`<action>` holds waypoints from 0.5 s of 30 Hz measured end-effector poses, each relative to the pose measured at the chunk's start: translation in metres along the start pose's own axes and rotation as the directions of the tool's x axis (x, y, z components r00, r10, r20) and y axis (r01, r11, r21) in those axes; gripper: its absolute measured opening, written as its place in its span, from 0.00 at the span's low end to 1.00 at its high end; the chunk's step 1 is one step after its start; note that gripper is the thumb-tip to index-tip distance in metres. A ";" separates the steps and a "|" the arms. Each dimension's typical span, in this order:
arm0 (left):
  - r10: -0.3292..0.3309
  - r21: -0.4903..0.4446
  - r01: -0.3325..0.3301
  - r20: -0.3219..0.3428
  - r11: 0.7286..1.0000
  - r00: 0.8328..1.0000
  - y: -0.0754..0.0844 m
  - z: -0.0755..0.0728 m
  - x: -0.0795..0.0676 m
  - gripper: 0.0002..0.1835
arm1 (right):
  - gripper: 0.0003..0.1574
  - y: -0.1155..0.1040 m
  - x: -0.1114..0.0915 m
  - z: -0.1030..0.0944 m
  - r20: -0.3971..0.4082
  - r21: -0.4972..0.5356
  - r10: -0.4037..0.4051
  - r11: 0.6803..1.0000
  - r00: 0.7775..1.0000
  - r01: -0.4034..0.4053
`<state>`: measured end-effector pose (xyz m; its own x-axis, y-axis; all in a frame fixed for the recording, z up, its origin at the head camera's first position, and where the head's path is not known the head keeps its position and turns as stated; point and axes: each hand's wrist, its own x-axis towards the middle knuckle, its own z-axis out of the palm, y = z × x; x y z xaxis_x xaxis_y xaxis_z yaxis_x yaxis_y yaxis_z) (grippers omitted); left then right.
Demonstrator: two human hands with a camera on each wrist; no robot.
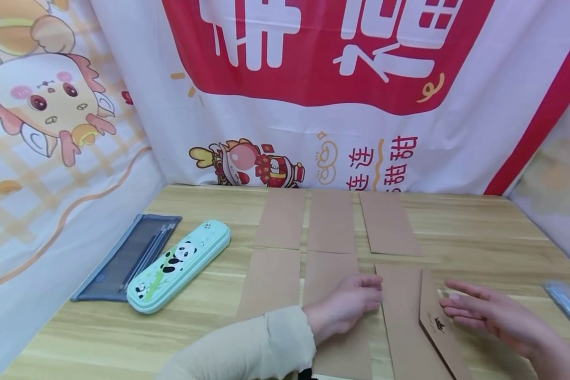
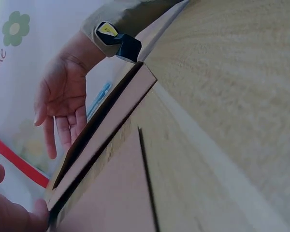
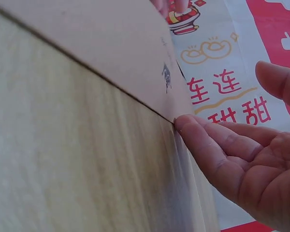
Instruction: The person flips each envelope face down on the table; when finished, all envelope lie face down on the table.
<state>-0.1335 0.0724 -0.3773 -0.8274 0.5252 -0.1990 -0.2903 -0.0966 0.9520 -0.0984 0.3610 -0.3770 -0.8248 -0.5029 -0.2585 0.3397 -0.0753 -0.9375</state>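
Note:
A brown kraft paper envelope point(image 1: 401, 322) lies at the near right, its pointed flap point(image 1: 434, 316) bearing a small black print. My left hand point(image 1: 347, 306) rests over the neighbouring brown paper piece point(image 1: 332, 264), fingertips right at the envelope's left edge. On the other side my right hand point(image 1: 499, 316) has its fingers extended along the flap's right edge. In the right wrist view, the fingertips of that hand point(image 3: 246, 154) meet a corner of the brown paper, with the thumb held apart. The left wrist view catches the left fingers point(image 2: 14, 212) beside the envelope's edge point(image 2: 106, 130).
Several more brown paper pieces point(image 1: 330, 221) lie in two rows on the wooden table point(image 1: 480, 227). At left are a mint panda pencil case point(image 1: 180, 266) and a dark mesh pouch point(image 1: 123, 258) with pencils. A blue object point(image 1: 567, 303) lies at the right edge. Printed cloth point(image 1: 313, 126) hangs behind.

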 end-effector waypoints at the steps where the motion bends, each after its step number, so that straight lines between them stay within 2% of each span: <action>1: 0.010 0.002 -0.010 -0.002 1.000 1.000 0.000 0.000 -0.001 0.25 | 0.23 0.000 0.001 0.000 0.013 0.009 -0.005 1.000 1.000 0.005; 4: 0.052 0.036 -0.051 -0.007 0.998 0.999 0.003 -0.003 -0.005 0.26 | 0.24 0.001 0.004 0.002 0.061 0.039 -0.031 0.999 0.998 0.028; 8: 0.094 0.127 -0.091 -0.019 0.988 0.995 0.008 -0.011 -0.010 0.25 | 0.24 0.001 0.013 0.009 0.101 0.043 -0.066 0.997 0.993 0.062; 12: 0.115 0.208 -0.108 -0.021 0.972 0.993 0.016 -0.019 -0.015 0.27 | 0.22 0.001 0.025 0.019 0.072 0.000 -0.061 0.998 0.995 0.062; 15: 0.151 0.277 -0.139 -0.024 0.951 0.988 0.023 -0.025 -0.019 0.27 | 0.28 0.000 0.036 0.027 0.038 -0.042 -0.054 0.998 0.998 0.055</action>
<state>-0.1364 0.0389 -0.3579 -0.8730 0.4842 -0.0585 -0.0282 0.0697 0.9972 -0.1156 0.3197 -0.3801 -0.8241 -0.5303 -0.1989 0.2743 -0.0664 -0.9594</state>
